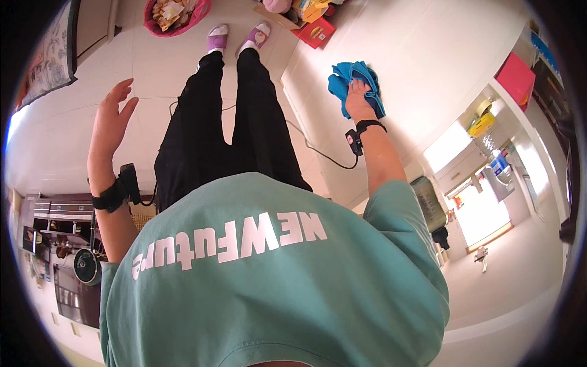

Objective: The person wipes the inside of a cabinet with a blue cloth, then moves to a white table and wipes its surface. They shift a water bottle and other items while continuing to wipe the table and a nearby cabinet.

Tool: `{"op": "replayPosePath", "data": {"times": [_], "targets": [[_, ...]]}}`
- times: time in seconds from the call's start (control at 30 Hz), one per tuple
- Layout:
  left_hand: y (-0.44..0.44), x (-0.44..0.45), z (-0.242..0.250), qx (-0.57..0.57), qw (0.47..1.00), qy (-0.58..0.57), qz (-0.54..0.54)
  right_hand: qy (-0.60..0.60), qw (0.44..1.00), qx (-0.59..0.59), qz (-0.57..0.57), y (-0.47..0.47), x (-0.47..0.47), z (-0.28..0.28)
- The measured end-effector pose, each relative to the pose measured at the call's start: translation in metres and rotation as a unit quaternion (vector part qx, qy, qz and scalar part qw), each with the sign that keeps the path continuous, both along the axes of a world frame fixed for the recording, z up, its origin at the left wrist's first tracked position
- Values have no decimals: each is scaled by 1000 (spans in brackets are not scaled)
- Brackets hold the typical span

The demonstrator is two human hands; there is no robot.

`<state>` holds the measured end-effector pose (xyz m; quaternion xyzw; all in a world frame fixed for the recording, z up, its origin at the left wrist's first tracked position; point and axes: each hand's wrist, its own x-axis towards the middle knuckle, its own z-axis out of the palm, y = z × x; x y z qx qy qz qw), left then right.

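My right hand [360, 102] presses a crumpled blue cloth [340, 87] flat against a smooth white wall-like surface [412, 55] on my right. Part of the cloth bunches out around the fingers. My left hand [110, 120] hangs in the air at my left side, holding nothing, its thumb apart from the curled fingers. Each wrist wears a black strap with a small device [354, 141], and a cable [316, 149] runs from the right one behind my legs.
A pink basket [149, 20] of refuse stands on the tiled floor [146, 87] near my feet. Boxes, including a red box [315, 33], sit by the wall. To the right, a ledge [527, 124] bears a plastic bottle [500, 165] and a pink box [516, 81]. A cloth-covered piece of furniture [52, 55] stands left.
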<state>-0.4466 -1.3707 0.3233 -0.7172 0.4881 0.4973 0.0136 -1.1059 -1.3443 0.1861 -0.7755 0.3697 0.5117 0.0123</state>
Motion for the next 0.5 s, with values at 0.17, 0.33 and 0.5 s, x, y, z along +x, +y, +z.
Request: {"op": "replayPosePath", "data": {"times": [0.17,0.33,0.5], "targets": [[19,-17,7,13,999,-7,40,-19,998,-51,-11,-75,-9,-11],[36,-37,20,20,997,-37,65,-94,986,-128,-46,-187,-21,-23],[63,-66,23,51,991,-42,118,19,975,-208,71,-311,-37,-21]]}}
